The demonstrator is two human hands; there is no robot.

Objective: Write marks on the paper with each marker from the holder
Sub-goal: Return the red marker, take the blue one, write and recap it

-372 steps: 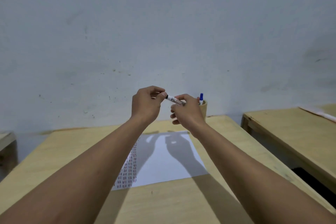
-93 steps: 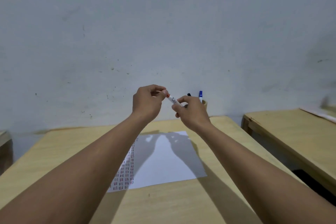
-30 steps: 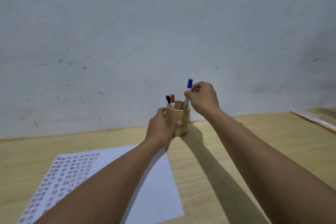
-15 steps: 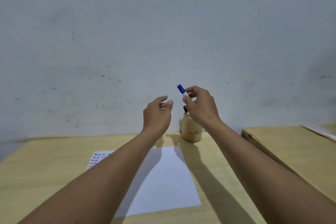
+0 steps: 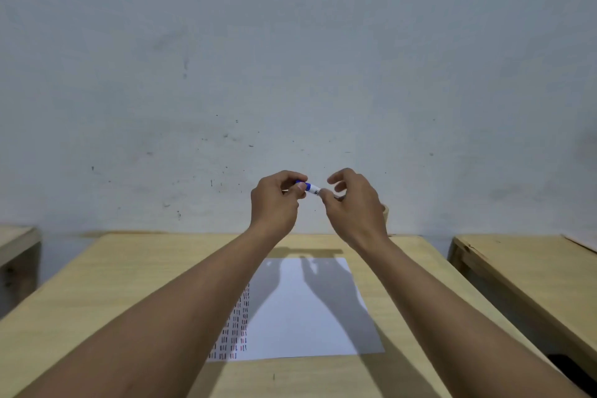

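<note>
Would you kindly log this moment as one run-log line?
left hand: pinching cap | right hand: holding blue marker | paper: partly marked

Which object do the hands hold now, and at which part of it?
A white marker with a blue cap: the left hand pinches its blue cap end, and the right hand holds the white barrel with its lower fingers.

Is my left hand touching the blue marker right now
Touching. The head view shows the left hand with thumb and fingertips closed around the capped end of the blue marker, no gap visible between them.
</note>
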